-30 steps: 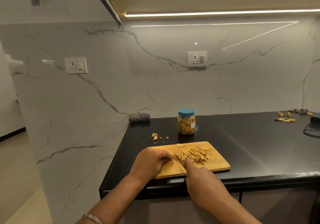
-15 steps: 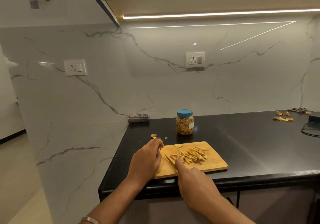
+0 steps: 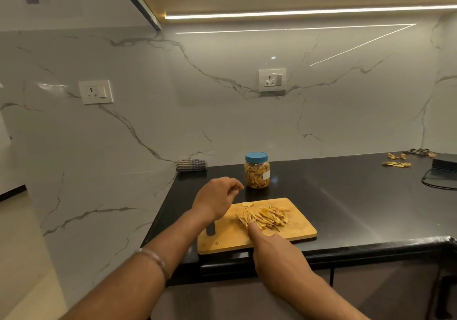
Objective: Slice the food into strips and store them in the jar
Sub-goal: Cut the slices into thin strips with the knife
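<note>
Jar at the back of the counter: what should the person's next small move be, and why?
Probably reach the left hand on to the jar and unscrew its blue lid. The strips lie cut on the board, the jar is closed, and that hand hovers nearby, holding nothing; the right hand grips the knife.

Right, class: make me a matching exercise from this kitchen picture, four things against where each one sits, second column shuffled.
Things:
1. jar
2. cut strips
3. checked cloth
4. left hand

Places:
A. against the wall at the counter's back corner
B. piled on the cutting board
C. raised above the board's left end
D. on the counter behind the board

Pairs: 1-D, 2-B, 3-A, 4-C
</note>
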